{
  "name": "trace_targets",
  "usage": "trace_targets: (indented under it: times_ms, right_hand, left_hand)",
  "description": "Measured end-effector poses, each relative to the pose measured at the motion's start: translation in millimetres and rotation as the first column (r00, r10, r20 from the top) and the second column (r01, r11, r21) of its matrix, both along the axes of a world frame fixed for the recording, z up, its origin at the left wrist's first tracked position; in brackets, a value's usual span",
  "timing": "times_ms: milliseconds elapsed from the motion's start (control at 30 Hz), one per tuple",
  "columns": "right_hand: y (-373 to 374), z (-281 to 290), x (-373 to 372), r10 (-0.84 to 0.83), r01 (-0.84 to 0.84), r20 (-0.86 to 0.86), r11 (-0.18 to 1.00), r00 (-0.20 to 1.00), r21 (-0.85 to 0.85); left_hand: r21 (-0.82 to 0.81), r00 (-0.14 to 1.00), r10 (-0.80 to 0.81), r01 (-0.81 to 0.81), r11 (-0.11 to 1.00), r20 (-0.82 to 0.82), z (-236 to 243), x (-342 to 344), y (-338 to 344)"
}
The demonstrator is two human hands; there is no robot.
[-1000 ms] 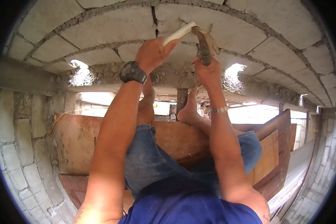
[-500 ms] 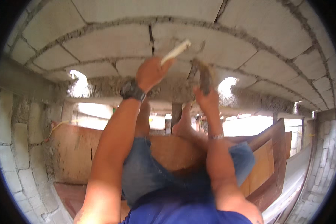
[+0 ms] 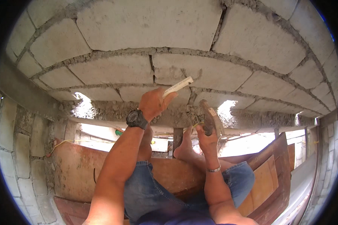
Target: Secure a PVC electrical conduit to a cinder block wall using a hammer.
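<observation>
My left hand [image 3: 154, 103], with a black watch at its wrist, is closed round a short cream-white plastic pipe [image 3: 180, 86]. The pipe slants up to the right in front of the block wall [image 3: 199, 69], with a dark spot near its far end. Lower and to the right, my right hand [image 3: 207, 138] is closed on a curved grey-brown tool [image 3: 213, 118] with a pale mark on its side. Its kind I cannot make out. A thin yellow strip [image 3: 197, 125] shows by the right thumb. The two hands are apart.
Rough mortar joints run between the wall's blocks. Two bright holes [image 3: 84, 106] [image 3: 226, 112] break through low on the wall, above a concrete ledge [image 3: 161, 123]. Wooden boards [image 3: 77, 168] lie beneath my bent legs [image 3: 150, 187]. Block walls [image 3: 24, 150] stand at both sides.
The view has tilted up, so the wall and both hands sit lower in the picture. My right hand and its tool have dropped a little away from the pipe. Both grips are kept.
</observation>
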State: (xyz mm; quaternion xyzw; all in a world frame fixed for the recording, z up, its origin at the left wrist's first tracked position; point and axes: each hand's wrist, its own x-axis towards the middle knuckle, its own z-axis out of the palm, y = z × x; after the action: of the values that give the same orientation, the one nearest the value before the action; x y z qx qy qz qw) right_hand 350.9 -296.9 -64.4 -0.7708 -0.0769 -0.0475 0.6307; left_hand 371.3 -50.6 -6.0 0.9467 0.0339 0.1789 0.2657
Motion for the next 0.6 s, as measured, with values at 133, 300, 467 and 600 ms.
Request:
trace_targets:
  times_ms: [133, 300, 467, 600]
  right_hand:
    - [0.1, -15.7, 2.7, 0.047, -0.037, 0.116, 0.995, 0.992, -0.088]
    - [0.7, -16.3, -2.1, 0.120, -0.106, 0.129, 0.989, 0.984, -0.107]
    - [5.2, 26.7, -11.4, 0.155, -0.089, 0.322, 0.974, 0.934, -0.210]
    - [22.7, 31.1, 33.9, 0.167, -0.271, 0.663, 0.961, 0.730, 0.056]
  left_hand:
    - [-0.048, 0.999, -0.011, 0.010, 0.999, -0.035, 0.9, 0.3, 1.4]
    - [-0.086, 0.999, -0.023, 0.021, 0.996, -0.024, -1.8, -4.0, 0.6]
    - [-0.041, 0.999, -0.033, 0.032, 0.999, -0.013, -10.6, -6.3, 13.8]
    - [0.020, 0.991, -0.091, 0.090, 0.996, 0.102, -20.0, 8.4, 26.5]
